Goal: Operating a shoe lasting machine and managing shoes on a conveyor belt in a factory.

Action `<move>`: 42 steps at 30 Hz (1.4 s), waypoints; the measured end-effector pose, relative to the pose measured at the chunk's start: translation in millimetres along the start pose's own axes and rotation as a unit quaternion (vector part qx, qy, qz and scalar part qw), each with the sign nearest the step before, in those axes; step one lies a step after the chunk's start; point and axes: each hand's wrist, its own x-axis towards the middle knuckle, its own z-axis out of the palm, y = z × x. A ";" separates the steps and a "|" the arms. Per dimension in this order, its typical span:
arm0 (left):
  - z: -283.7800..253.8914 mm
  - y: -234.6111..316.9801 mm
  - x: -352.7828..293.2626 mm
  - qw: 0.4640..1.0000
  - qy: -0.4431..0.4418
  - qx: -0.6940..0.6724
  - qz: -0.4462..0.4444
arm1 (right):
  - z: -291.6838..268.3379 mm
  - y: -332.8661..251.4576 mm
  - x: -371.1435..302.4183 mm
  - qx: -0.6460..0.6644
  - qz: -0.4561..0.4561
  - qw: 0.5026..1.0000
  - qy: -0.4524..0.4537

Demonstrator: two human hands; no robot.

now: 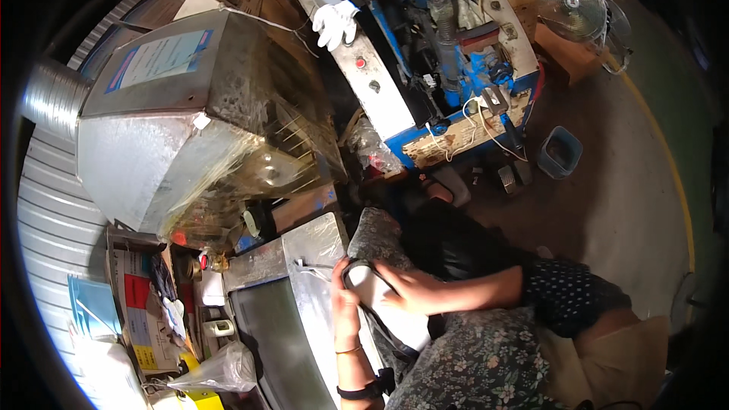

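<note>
Over my lap I hold what looks like a shoe point(405, 326), with a long white face and a black rim, tilted with its rounded end up and to the left. My left hand point(347, 305) closes on the edge near that rounded end. My right hand point(411, 288) grips the opposite side, its fingers reaching over onto the white face. The far side of the shoe is hidden from view. Floral dark cloth point(486, 357) covers my lap below it. Just left of my left hand is a pale metal bench edge point(313, 258) with a thin cord on it.
A dark belt surface point(275, 334) lies left of me, below a metal hood point(152, 144). Ahead stands a blue and white machine point(380, 95) with white gloves point(334, 24) on it. A blue basket point(560, 153) and a fan point(569, 0) stand at right. Plastic bag point(228, 369) at lower left.
</note>
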 end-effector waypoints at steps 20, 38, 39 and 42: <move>-1.1 -34.2 -23.4 0.975 0.056 -0.106 -0.186 | -4.5 38.7 2.2 -0.137 0.110 0.958 -0.228; 7.4 -48.9 -21.2 0.954 0.103 -0.091 -0.266 | 15.0 36.9 1.6 0.080 0.222 0.953 -0.188; 6.6 -33.0 -27.1 0.941 0.089 0.125 -0.302 | 12.1 6.9 11.3 0.027 0.244 0.944 -0.218; 1.4 -42.3 -49.9 0.797 0.107 0.560 -0.201 | 29.9 -17.7 6.8 -0.104 0.216 0.947 -0.215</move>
